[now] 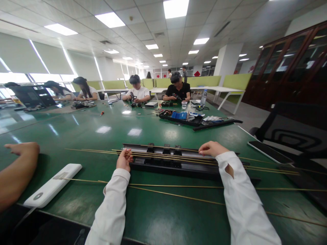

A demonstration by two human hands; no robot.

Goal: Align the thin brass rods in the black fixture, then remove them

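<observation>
The left hand is curled round thin gold rods over the black rails, and the right hand pinches 1 rod; hold softly and level, or they could bend

The person I'm watching wears a plain white top with long sleeves, both running up from the bottom of the frame. The left sleeve, lower centre, ends in a neat cuff and creases along the forearm. The right sleeve, lower right, looks loose and softly wrinkled, with a slit gaping near the wrist. The left hand and right hand are bare.
</observation>
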